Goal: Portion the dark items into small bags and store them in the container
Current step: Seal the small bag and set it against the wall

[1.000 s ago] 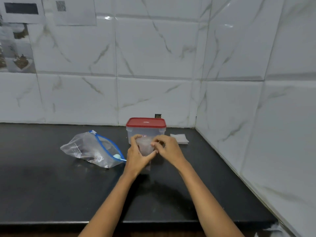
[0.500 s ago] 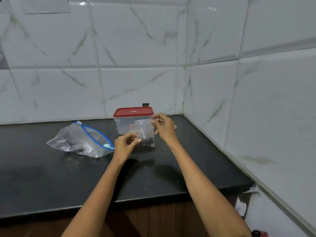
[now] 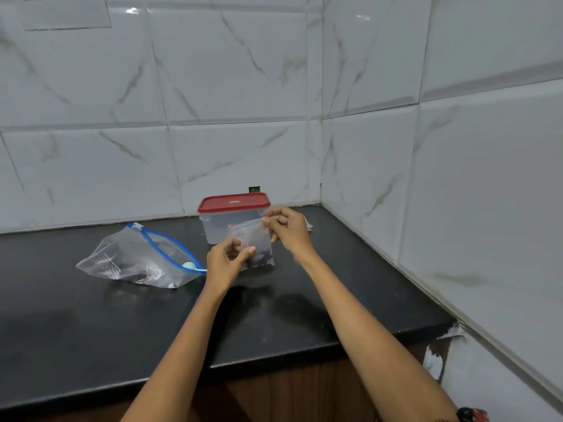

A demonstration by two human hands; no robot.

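Pinching the small bag (image 3: 256, 248) as before, right hand (image 3: 286, 228) at top, left hand (image 3: 227, 260) lower.

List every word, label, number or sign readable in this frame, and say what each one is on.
None is legible.
Red label on the red-lidded container: partly hidden by the small bag, too blurred to read.
White print on the large zip bag: too small to read.
Paper sheet on the wall tiles: no text can be made out.
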